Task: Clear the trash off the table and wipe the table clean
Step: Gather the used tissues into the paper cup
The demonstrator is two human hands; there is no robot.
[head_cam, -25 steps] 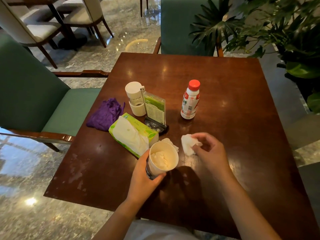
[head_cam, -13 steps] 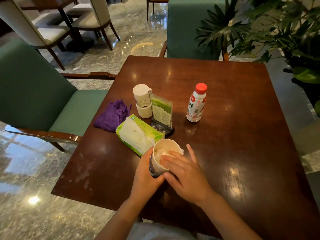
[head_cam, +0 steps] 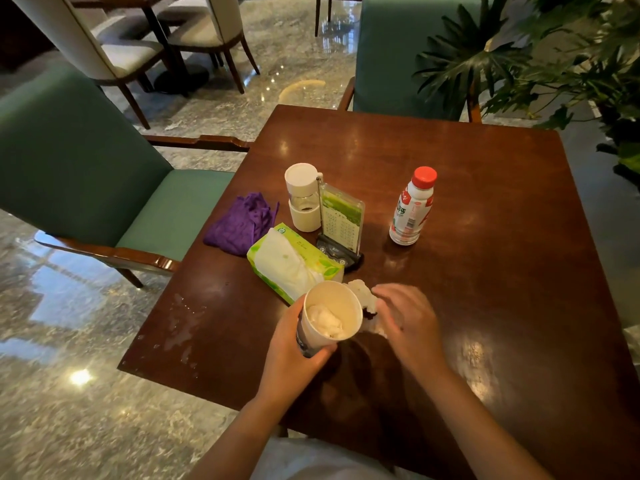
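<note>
From the head view we see the left hand (head_cam: 294,344) wrapped around a paper cup (head_cam: 330,315) with a crumpled tissue inside (head_cam: 325,322), tilted toward us just above the near part of the dark wooden surface (head_cam: 485,271). The right hand (head_cam: 405,317) curls over a white tissue wad (head_cam: 363,296) right beside the cup's rim. Farther back stand a tissue pack (head_cam: 294,261), a purple cloth (head_cam: 242,220), a white jar (head_cam: 303,197), a menu stand (head_cam: 341,223) and a red-capped bottle (head_cam: 412,207).

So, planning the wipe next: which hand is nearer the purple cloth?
Left. The left hand holds the paper cup, nearer the purple cloth; the right hand is farther right.
</note>
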